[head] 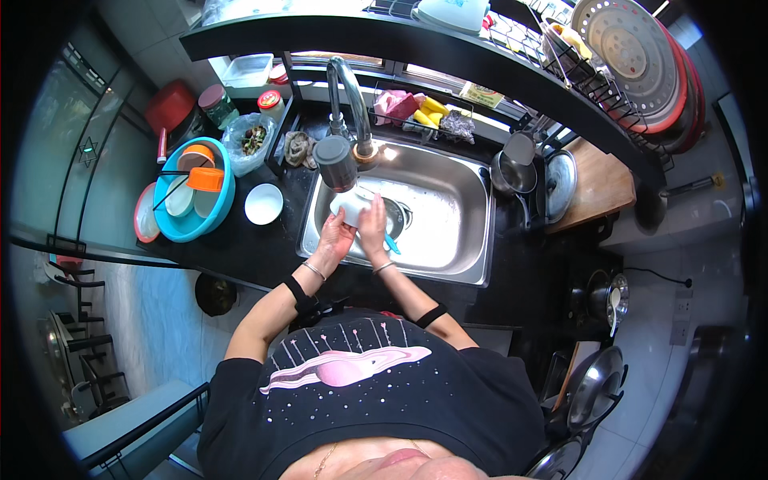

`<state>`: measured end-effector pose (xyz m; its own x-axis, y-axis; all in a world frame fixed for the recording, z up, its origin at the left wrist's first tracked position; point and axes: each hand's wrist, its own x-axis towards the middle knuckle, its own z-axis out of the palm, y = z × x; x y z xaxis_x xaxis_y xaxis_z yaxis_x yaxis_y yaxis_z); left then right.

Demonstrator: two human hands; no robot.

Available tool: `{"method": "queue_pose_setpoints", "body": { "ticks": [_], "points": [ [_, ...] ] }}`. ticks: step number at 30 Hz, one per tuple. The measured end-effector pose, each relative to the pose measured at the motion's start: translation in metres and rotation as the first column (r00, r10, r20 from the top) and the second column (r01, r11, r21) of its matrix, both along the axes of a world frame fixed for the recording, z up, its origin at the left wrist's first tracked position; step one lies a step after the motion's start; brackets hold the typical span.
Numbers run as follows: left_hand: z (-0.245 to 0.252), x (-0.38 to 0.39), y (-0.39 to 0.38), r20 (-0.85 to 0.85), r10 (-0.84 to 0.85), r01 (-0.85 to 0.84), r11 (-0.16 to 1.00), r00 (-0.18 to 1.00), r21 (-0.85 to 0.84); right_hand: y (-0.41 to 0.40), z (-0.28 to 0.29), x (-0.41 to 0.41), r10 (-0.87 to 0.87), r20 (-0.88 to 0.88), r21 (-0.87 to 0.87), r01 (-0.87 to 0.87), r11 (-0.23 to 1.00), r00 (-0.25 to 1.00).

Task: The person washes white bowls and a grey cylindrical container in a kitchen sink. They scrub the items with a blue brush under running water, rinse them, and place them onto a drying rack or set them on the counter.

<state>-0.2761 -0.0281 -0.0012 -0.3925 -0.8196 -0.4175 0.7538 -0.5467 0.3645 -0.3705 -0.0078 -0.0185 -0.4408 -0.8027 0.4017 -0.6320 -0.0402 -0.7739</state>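
Note:
A white bowl (348,208) is tilted between my two hands under the tap, over the left part of the stainless-steel sink (444,210). My left hand (337,235) grips its lower edge, thumb upward. Along its right side lie the nearly straight fingers of my right hand (373,225), so the bowl sits between both hands. The grey cylinder on the faucet (335,157) hangs just above the bowl and hides part of it. Below my right hand, a round metal vessel (395,217) and a turquoise handle (392,243) show in the sink.
Left of the sink stand another white bowl (264,204) and a turquoise basin (227,207) with bowls and chopsticks. A bag of scraps (240,159) sits behind. A saucepan (510,177) and a wooden board (600,186) are at right. A dark shelf (408,42) overhangs the sink.

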Motion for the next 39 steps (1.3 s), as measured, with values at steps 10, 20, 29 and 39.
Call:
{"method": "queue_pose_setpoints", "body": {
  "ticks": [10, 20, 29, 39],
  "points": [
    [0.031, 0.023, -0.004, 0.503, -0.455, 0.619, 0.753, 0.735, -0.223, -0.061, 0.052, -0.05, 0.531, 0.519, 0.428, -0.742, 0.516, 0.67],
    [0.007, 0.021, -0.02, 0.148, -0.111, 0.121, 0.991, 0.983, -0.062, -0.034, -0.01, -0.003, 0.111, 0.315, 0.169, -0.171, 0.971, 0.942],
    [0.009, 0.02, -0.02, 0.348, -0.132, 0.193, 0.97, 0.928, -0.148, -0.031, 0.009, -0.001, 0.099, 0.039, 0.111, -0.102, 0.988, 0.994],
    [-0.001, 0.034, -0.016, 0.475, -0.35, 0.44, 0.894, 0.807, -0.089, -0.044, -0.007, -0.02, 0.169, 0.554, 0.387, -0.432, 0.814, 0.815]
  ]
}}
